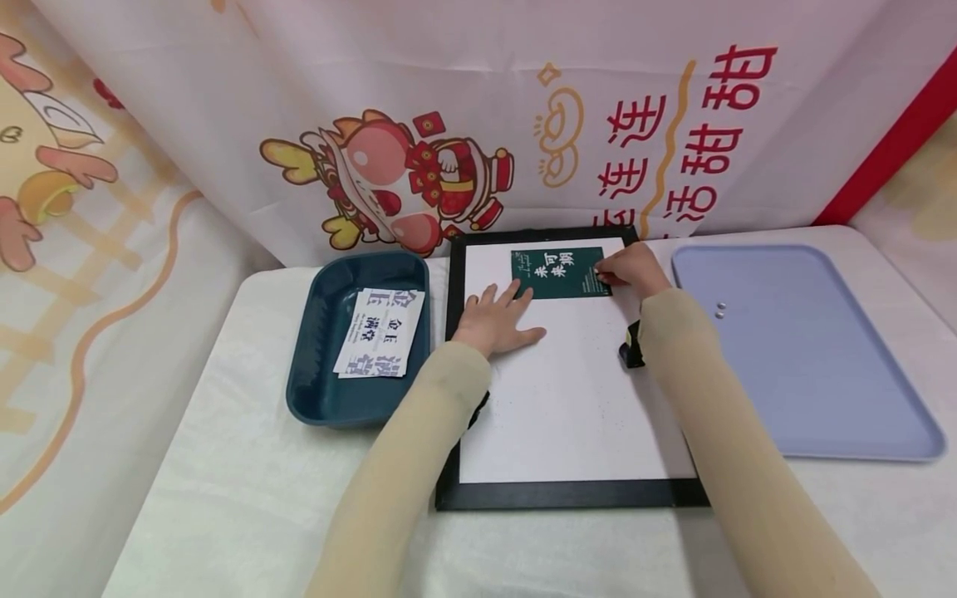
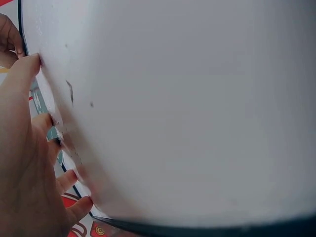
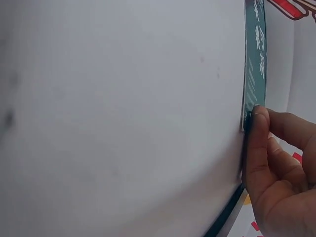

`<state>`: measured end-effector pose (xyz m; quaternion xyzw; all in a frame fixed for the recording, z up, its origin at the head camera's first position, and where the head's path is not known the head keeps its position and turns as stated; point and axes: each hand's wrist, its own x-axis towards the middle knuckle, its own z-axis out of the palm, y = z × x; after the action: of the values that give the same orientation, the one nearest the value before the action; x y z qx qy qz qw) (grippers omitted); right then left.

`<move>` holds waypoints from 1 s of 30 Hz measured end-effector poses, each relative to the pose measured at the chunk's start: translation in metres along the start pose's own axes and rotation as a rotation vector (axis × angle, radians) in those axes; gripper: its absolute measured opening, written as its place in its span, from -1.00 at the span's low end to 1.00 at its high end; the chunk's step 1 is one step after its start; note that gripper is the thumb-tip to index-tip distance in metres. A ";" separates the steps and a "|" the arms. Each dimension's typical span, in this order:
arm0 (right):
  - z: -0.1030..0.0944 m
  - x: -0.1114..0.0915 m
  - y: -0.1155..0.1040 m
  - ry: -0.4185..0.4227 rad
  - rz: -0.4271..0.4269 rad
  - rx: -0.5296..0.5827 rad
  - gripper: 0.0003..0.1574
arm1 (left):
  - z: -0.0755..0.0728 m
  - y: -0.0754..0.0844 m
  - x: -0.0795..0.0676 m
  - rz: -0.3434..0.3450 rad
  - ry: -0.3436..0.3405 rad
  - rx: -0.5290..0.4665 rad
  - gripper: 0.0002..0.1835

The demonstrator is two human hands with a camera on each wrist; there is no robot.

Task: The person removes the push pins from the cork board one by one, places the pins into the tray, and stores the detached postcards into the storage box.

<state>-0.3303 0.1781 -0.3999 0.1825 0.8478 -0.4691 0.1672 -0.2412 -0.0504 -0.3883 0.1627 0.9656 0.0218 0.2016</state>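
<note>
A dark green card with white characters lies near the far edge of a black-framed whiteboard. My left hand has its fingers spread on the board, with fingertips at the card's lower left edge. At the card's right end my right hand pinches thumb and index finger together over its surface. Between those fingertips is a tiny piece, mostly hidden, that looks like a small magnet. The same pinch shows in the right wrist view, beside the end of the green card.
To the left, a dark blue tray holds white printed cards. On the right, a pale blue tray bears two small silver dots. A black clip-like piece sits on the board's right side. A printed curtain hangs behind.
</note>
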 end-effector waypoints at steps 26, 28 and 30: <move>0.001 -0.015 -0.004 0.029 -0.088 -0.045 -0.57 | -0.002 -0.001 0.001 0.001 -0.005 -0.012 -0.16; 0.001 -0.012 -0.002 0.024 -0.071 -0.031 -0.57 | -0.002 0.000 0.000 0.000 -0.007 -0.014 -0.16; 0.001 -0.009 0.000 0.022 -0.053 -0.022 -0.57 | -0.001 0.000 0.000 -0.001 -0.008 -0.013 -0.16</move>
<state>-0.3228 0.1757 -0.3962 0.1633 0.8591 -0.4621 0.1476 -0.2416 -0.0501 -0.3873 0.1610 0.9647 0.0274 0.2067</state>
